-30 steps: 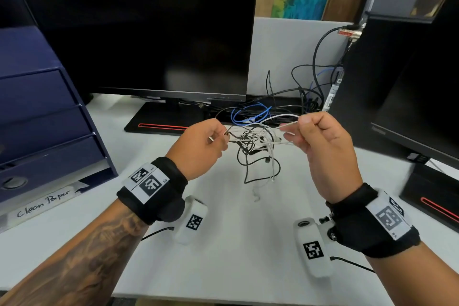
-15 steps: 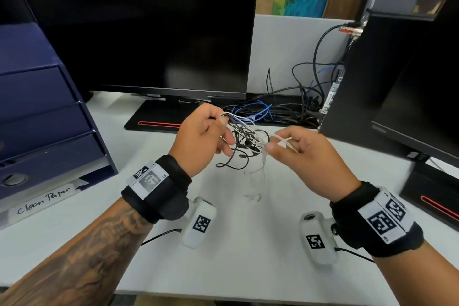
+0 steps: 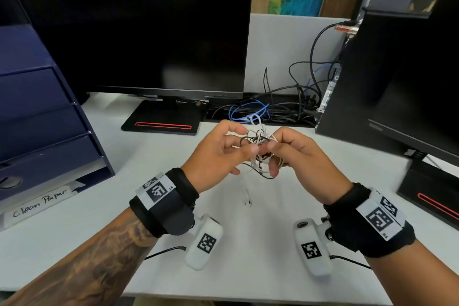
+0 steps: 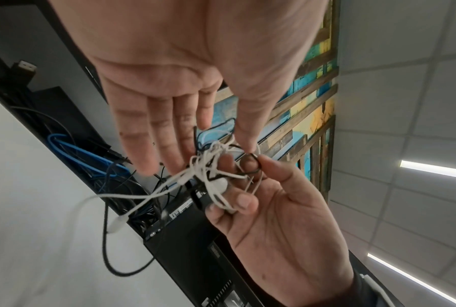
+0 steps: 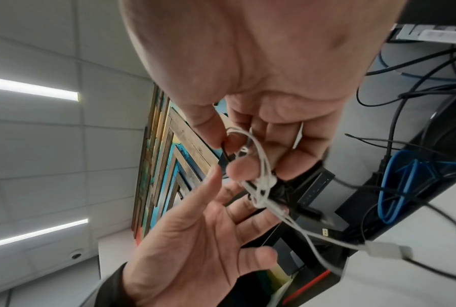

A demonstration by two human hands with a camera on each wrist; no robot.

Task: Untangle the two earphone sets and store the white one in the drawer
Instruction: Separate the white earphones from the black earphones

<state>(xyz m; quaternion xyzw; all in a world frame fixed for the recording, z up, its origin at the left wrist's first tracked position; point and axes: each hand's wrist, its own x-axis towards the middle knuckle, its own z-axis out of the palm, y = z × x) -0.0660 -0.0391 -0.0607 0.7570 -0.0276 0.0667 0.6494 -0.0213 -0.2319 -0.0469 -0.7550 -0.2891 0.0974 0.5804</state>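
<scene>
The white earphones (image 3: 257,124) and the black earphones (image 3: 242,141) are knotted into one small tangle (image 4: 213,166) held above the desk. My right hand (image 3: 272,156) pinches the tangle (image 5: 261,187) between thumb and curled fingers. My left hand (image 3: 244,141) faces it from the left. Both wrist views show its fingers straight, with their tips against the cables. A white earbud (image 3: 247,202) dangles under the hands, just over the desk. The blue drawer unit (image 3: 44,131) stands at the far left, drawers closed.
A black monitor (image 3: 149,27) stands behind the hands, with a second monitor (image 3: 409,82) at the right. Loose black and blue cables (image 3: 250,109) lie at the back of the white desk (image 3: 248,243). A "Clean Paper" label (image 3: 39,204) sits under the drawers.
The hands have come close together and the stretched cables have bunched into a tight knot. My left hand's fingers have straightened out of their grip. A white earbud now hangs free below.
</scene>
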